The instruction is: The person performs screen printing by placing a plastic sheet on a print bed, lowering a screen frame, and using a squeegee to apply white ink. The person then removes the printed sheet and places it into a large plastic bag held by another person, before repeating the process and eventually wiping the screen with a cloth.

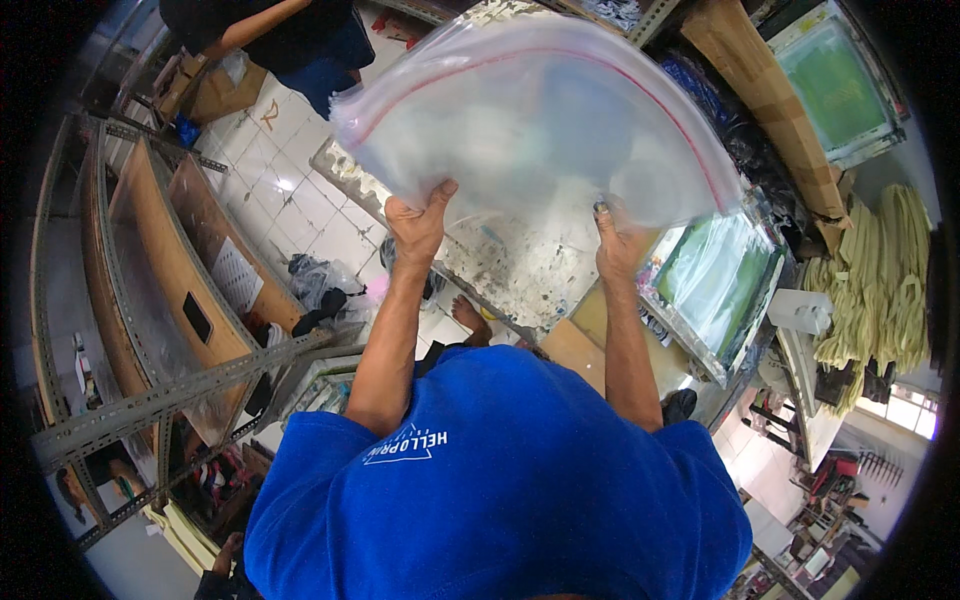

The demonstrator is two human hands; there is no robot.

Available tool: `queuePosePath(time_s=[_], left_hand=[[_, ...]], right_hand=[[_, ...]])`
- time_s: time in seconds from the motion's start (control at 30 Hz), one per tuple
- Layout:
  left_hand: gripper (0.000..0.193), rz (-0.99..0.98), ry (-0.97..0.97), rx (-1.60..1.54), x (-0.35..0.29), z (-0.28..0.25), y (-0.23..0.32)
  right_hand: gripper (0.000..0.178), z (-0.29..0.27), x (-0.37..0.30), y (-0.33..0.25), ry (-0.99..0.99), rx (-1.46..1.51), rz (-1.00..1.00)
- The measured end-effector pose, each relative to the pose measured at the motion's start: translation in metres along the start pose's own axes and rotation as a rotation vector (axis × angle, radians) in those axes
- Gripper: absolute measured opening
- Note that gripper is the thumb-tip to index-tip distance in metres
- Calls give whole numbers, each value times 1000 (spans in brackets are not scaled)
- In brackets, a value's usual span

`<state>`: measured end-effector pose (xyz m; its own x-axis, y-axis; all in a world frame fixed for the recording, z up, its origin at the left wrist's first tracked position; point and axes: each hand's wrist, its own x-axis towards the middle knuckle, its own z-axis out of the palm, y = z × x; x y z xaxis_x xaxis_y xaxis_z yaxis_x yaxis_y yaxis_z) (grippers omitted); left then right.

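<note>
A: Since both hands grip it along the lower edge, the plastic bag [540, 110] hangs spread out flat in the air. Left hand [418, 222] first: thumb over the front, fingers behind, closed on the bag's lower left edge.

B: Right hand [620, 240]?

A: Closed on the lower right edge, seen partly through the plastic. The bag is clear with a red strip near its top, held up well above the surface [500, 265], not touching it. Held apart like that, I'd judge, to keep it taut and open to view.

B: Surface and room, left to right?

A: Metal shelving [150, 400] with wooden boards at left, white tiled floor [290, 190], another person [290, 35] at top left. Then the paint-stained surface under the bag, a framed green screen [715, 280] just right of it, pale cloth bags [880, 280] hanging far right.
</note>
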<state>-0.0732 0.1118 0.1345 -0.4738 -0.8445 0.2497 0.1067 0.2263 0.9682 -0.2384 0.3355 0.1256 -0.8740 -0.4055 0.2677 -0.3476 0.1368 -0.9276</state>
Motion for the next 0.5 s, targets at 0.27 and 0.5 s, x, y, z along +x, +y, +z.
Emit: queuePosePath(time_s=[0.27,0.5], left_hand=[[25,122,-10,32,-13,2,-10],[20,116,27,52,-10,18,-4]], right_hand=[[37,4,-4,7,-1,-153,-118],[30,9,3,23,-17,-10,-19]])
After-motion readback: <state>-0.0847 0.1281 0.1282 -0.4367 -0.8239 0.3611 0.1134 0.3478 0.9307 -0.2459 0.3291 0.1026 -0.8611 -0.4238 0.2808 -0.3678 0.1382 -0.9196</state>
